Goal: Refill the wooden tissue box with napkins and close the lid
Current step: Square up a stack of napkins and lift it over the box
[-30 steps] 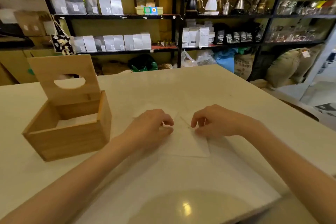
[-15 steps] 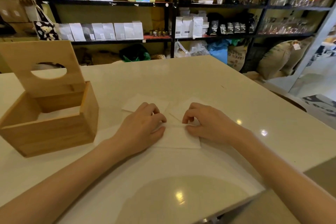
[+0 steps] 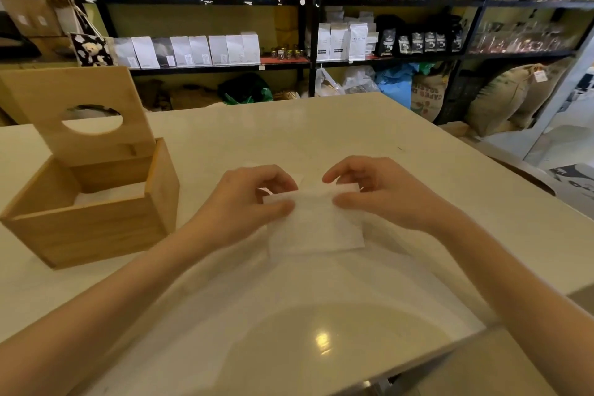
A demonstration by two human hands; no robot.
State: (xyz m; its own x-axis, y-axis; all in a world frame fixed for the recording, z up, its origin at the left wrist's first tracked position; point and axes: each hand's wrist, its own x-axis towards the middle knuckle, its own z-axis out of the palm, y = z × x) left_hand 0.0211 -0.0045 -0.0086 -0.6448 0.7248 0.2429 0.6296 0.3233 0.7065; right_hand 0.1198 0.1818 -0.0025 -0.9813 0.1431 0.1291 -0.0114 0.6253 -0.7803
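Note:
A wooden tissue box stands at the left of the white table. Its lid, with an oval hole, is tipped up and back. White napkins lie inside the box. In the middle of the table my left hand and my right hand each pinch an upper corner of a white napkin, which hangs lifted off the tabletop between them. More napkin paper beneath the hands is mostly hidden.
Black shelves with white and black bags, kettles and jars run along the back wall. Burlap sacks sit on the floor at the right. The table's right edge falls off near my right forearm.
Both hands have lifted from pressing flat on the napkins and now hold one napkin up by its top edge. The camera view has shifted slightly.

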